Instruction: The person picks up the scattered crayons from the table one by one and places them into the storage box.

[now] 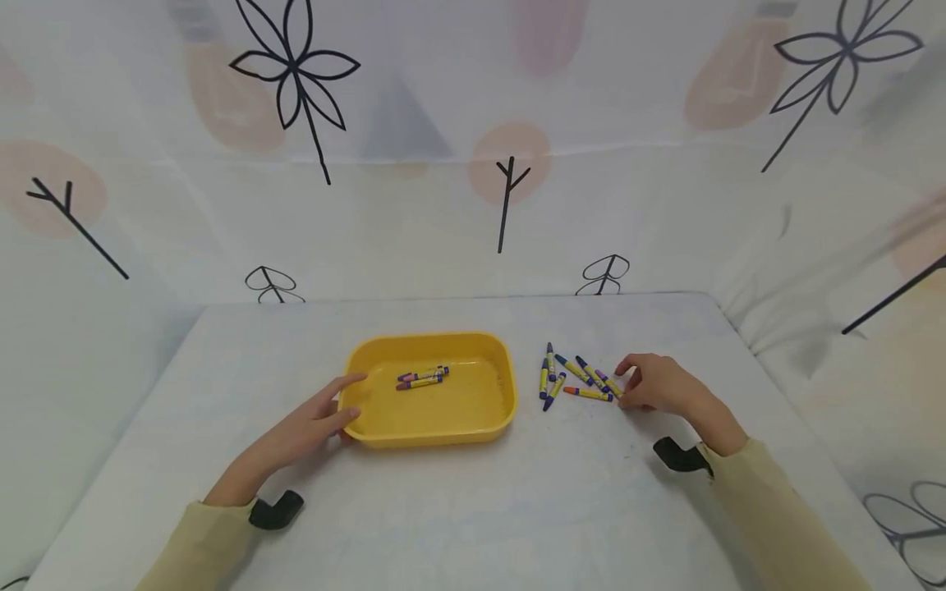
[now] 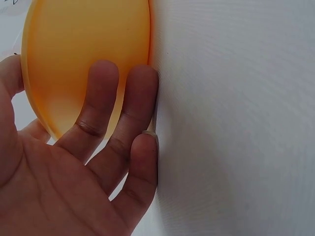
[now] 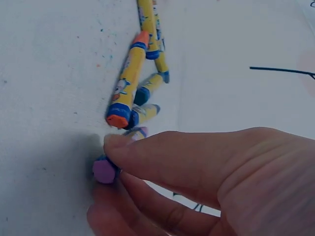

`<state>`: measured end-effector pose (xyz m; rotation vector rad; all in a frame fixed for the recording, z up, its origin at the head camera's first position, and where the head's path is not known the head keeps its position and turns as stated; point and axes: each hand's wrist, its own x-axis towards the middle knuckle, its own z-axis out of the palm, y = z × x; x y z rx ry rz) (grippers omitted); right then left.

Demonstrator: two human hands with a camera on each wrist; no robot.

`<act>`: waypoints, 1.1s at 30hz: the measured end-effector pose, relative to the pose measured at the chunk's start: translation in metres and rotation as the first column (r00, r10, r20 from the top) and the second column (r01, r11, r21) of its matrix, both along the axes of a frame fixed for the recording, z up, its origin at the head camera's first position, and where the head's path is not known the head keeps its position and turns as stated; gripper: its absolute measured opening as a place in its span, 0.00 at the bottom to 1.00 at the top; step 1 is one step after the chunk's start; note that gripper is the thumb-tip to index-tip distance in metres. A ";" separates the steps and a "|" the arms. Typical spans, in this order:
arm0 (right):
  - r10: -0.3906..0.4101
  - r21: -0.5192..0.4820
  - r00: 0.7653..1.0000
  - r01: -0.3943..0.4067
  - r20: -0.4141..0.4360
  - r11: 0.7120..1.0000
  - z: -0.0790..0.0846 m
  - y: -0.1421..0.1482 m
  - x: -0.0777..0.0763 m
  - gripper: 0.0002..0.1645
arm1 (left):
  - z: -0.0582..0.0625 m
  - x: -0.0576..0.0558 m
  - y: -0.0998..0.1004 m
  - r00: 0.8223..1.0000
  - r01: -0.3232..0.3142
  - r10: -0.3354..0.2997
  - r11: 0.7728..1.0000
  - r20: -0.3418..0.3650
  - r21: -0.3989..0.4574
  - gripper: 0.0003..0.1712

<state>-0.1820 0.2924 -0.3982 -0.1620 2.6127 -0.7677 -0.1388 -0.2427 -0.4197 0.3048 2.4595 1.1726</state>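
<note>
My left hand (image 1: 299,431) holds the left end of a yellow plastic tray (image 1: 429,419), with fingertips over the rim. In the left wrist view, other fingers (image 2: 142,93) lie against its outer wall. Crayons (image 1: 420,382) with yellow wrappers lie together inside the tray. Right of the tray, my right hand (image 1: 661,386) is at the near right side of a loose group of crayons. Thumb and fingers pinch a purple crayon (image 3: 104,170), seen end-on in the right wrist view. Close to the thumb lies an orange crayon (image 3: 127,81).
Several more crayons (image 1: 572,369), mostly blue-tipped, are scattered between the tray and my right hand. Everything rests on a white-covered table (image 1: 473,509). A patterned cloth (image 1: 414,222) hangs behind the table and along its sides.
</note>
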 end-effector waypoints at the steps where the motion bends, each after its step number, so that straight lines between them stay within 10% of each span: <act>1: -0.001 -0.001 1.000 0.001 0.005 1.000 0.001 0.001 0.000 0.27 | 0.000 0.000 0.001 1.000 0.002 -0.002 1.000 -0.003 -0.002 0.34; 22: 0.121 -0.045 0.976 -0.131 -0.182 0.990 0.038 -0.048 -0.011 0.22 | -0.003 0.004 0.004 1.000 -0.007 0.007 1.000 -0.011 0.002 0.34; 33: 0.263 -0.131 0.862 -0.349 -0.433 0.928 0.048 -0.139 -0.042 0.18 | -0.001 0.009 0.005 1.000 0.000 0.000 1.000 -0.008 -0.006 0.36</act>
